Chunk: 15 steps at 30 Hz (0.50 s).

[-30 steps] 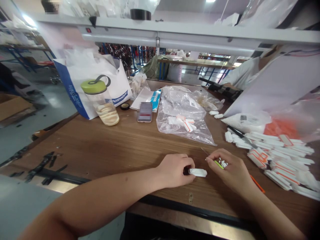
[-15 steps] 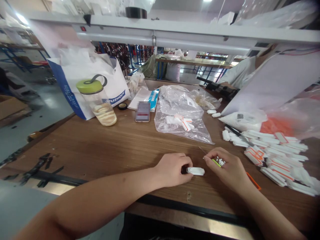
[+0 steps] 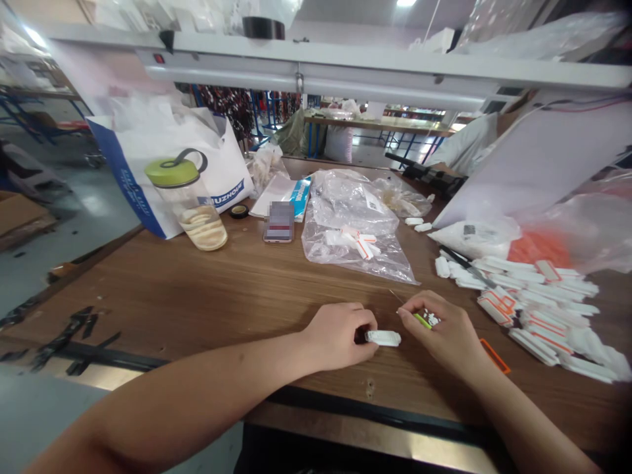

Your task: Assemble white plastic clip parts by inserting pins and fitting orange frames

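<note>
White piece: small, flat and oblong, low at 6 o'clock in the view, just above the table near its front edge, between the left hand and the right hand.
Left hand: curled, its side resting on the table, thumb and fingers pinching the left end of the white piece so that the rest sticks out toward 3 o'clock.
Right hand: just beside the piece at its 3 o'clock, fingertips pressed together on a thin tool with a green grip; the fine tip points toward 10 o'clock and seems clear of the piece. Small white bits sit in the cupped palm.
Progress: one piece is in hand and the tool has not yet met it, so work on this piece looks barely begun.
Pile: many white pieces, some striped orange, spread at 3 o'clock of the hands; I cannot tell whether these are finished or waiting.
Clear bag: at 12 o'clock of the hands, lying flat, with only a few similar pieces inside.
Orange strip: on the table beside the right wrist.
Far side: a green-lidded jar at 10 o'clock, a phone at 11 o'clock, and a white and blue shopping bag behind the jar.
</note>
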{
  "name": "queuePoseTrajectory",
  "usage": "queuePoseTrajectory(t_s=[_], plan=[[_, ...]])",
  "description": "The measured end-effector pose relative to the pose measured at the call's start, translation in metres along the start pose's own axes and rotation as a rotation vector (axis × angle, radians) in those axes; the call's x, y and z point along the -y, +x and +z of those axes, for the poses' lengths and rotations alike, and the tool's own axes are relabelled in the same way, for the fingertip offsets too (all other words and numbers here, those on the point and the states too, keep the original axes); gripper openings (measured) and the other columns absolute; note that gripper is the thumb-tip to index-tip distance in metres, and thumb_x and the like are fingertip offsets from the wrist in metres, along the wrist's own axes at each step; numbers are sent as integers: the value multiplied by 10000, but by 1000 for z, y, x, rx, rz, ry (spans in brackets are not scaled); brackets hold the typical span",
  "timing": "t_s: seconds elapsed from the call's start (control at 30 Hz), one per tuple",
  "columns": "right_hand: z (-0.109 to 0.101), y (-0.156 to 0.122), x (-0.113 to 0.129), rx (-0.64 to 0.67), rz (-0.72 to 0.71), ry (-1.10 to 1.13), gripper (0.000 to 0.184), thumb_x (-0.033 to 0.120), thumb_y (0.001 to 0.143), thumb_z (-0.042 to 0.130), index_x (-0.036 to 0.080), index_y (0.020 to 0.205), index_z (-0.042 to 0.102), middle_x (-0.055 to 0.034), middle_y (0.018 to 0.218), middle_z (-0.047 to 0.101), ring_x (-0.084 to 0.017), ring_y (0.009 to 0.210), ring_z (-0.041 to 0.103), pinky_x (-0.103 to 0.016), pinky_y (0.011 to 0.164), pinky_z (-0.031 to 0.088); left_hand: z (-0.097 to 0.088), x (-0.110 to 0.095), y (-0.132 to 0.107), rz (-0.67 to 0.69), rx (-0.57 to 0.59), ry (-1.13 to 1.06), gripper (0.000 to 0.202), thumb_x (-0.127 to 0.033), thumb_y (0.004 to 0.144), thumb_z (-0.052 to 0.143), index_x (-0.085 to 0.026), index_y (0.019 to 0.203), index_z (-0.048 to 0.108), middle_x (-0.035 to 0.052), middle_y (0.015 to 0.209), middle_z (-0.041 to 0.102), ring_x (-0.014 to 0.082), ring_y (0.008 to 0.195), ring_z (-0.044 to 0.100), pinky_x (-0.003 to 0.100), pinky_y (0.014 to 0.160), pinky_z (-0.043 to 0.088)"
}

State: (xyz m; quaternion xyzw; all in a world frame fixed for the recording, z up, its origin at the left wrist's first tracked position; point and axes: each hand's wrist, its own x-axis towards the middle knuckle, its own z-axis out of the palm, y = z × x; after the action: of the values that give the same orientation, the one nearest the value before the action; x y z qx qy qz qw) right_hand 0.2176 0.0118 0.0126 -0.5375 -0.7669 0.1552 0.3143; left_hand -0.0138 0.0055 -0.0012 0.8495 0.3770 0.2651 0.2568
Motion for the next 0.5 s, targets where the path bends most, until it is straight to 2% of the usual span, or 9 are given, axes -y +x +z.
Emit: queuePoseTrajectory(t_s=[0.5], plan=[[0, 0, 1, 15, -19, -14, 182, 333, 860, 603, 244, 702, 615, -10, 758, 661, -199, 753, 613, -323, 704, 461, -1, 0, 0, -18, 29, 35, 156, -312, 781, 693, -218, 899, 651, -14, 815, 629, 143, 705, 588, 265, 663, 458]])
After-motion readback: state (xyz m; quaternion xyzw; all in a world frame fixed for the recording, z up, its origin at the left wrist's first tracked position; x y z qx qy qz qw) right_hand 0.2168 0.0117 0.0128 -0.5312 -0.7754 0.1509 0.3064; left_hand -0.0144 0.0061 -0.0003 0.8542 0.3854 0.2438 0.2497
